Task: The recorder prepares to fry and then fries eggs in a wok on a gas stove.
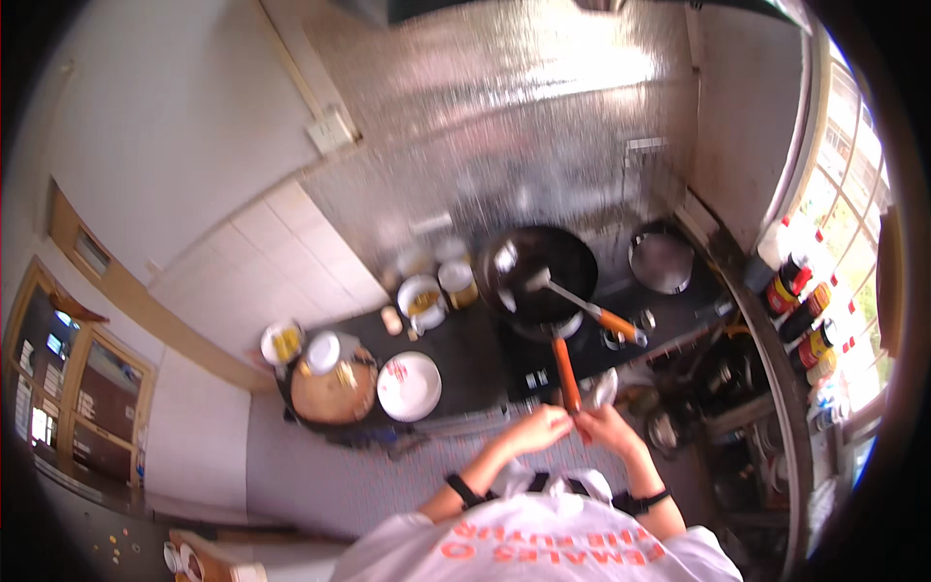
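Observation:
Both of my hands meet at the end of the wok's orange handle, just in front of the stove. My left hand [544,429] comes in from the left and my right hand [608,428] from the right; what lies between their fingers is too small to tell. The black wok [534,251] sits on the stove's left side. In it rests a metal spatula [574,300], its wooden handle lying over the wok's right rim. A lidded pot [661,262] stands to the right on the stove.
Left on the black counter are a white bowl [409,386], a round wooden cutting board [320,389] with pale pieces, a small dish [281,343] of yellow food, and an enamel pot [422,304] beside a jar [457,284]. Sauce bottles [800,313] line the windowsill at right.

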Demonstrator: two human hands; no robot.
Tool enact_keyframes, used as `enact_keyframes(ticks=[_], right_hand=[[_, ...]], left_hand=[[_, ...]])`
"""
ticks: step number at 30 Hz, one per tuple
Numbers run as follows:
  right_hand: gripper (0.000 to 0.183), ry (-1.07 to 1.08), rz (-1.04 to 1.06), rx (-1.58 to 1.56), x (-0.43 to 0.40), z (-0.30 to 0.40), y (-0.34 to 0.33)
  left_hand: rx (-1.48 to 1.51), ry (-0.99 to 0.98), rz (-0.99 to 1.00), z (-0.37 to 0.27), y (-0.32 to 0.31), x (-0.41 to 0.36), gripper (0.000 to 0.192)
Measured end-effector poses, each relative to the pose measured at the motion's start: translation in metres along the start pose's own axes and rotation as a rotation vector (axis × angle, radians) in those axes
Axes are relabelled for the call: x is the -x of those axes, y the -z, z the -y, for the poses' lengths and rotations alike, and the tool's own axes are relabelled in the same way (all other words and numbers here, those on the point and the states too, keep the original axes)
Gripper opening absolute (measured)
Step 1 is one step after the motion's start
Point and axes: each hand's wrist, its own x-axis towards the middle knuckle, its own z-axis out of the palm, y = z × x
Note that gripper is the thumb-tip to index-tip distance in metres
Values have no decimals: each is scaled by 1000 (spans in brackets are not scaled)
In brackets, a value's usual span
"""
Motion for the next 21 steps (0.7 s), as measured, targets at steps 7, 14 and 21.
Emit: enact_keyframes(ticks=[7, 14, 21], right_hand=[[43, 23, 25, 63, 1, 21, 7], [20, 378, -735, 92, -11, 40, 89], [37, 335, -612, 684, -71, 32, 133]], left_hand=[[81, 110, 40, -13, 23, 4, 28], [696, 294, 48, -8, 4, 7, 29], [631, 264, 34, -4, 0, -5, 26]])
